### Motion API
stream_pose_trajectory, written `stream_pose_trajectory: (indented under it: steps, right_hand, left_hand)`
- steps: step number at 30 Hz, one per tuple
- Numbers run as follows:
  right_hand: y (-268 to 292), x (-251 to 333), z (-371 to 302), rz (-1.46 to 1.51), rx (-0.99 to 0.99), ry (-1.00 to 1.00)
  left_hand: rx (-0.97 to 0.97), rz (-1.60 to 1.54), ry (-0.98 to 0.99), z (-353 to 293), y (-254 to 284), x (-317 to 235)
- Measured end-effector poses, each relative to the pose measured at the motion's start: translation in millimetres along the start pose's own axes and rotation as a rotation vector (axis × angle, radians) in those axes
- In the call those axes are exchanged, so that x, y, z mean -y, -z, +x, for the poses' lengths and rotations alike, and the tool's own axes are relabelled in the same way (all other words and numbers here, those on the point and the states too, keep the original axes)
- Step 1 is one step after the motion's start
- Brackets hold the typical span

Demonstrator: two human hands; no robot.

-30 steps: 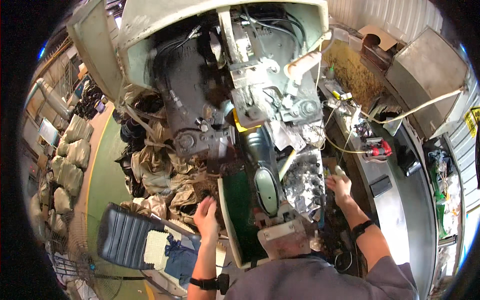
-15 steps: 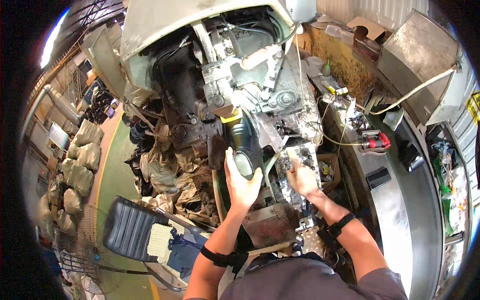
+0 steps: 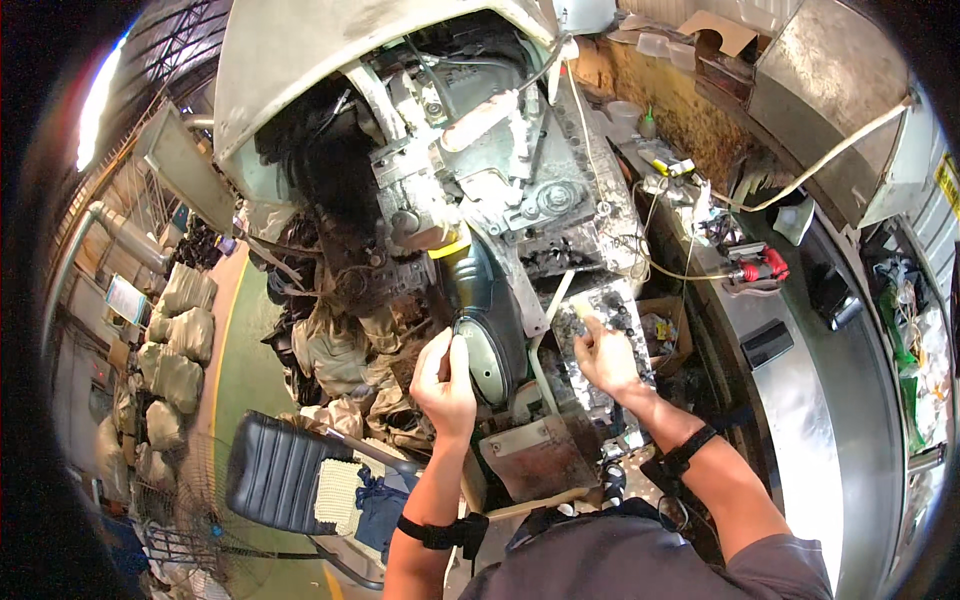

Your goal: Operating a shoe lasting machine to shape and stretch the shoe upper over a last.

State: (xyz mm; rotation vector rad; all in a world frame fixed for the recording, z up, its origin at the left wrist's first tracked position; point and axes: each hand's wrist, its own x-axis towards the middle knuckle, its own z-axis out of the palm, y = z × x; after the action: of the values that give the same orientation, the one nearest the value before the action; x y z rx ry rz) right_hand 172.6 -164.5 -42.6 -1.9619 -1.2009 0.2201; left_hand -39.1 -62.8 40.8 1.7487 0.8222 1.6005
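Observation:
A black shoe [image 3: 468, 275] sits in the machine [image 3: 560, 203], its toe end toward me and a smooth grey-green underside [image 3: 484, 362] facing up. Close to the left edge of that toe end is my left hand [image 3: 443, 388], its fingers and thumb drawn together; whatever may be between the tips is too small to tell. On the right, my right hand [image 3: 607, 358] rests over a worn control panel [image 3: 612, 300]. Its index finger is stretched out at the panel and the other fingers are partly curled. A yellow band [image 3: 450, 247] lies at the shoe's far end.
Sacks [image 3: 335, 350] are heaped left of the machine. A black padded chair [image 3: 278, 475] stands at lower left, with a wire fan guard [image 3: 185, 500] beyond it. Along the right runs a metal bench [image 3: 790, 400] bearing a red tool [image 3: 762, 265] and a dark box [image 3: 766, 343].
My left hand has gone from cupping the shoe's toe end to closed fingers at its left edge. The right hand stays at the panel. The view has shifted slightly.

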Motion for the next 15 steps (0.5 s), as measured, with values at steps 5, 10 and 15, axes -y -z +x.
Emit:
stream_pose_trajectory:
  steps: [5, 10, 15]
  right_hand:
    - [1, 1, 1, 0.018, 0.008, -0.027]
    - [9, 11, 2, 0.108, -0.015, -0.054]
    - [9, 8, 3, 0.153, -0.031, -0.054]
  left_hand:
    - [0.05, 0.21, -0.004, 6, 6, -1]
    - [0.074, 0.011, 0.147, 14, 14, 10]
    - [0.314, -0.052, 0.071, 78, 1, 7]
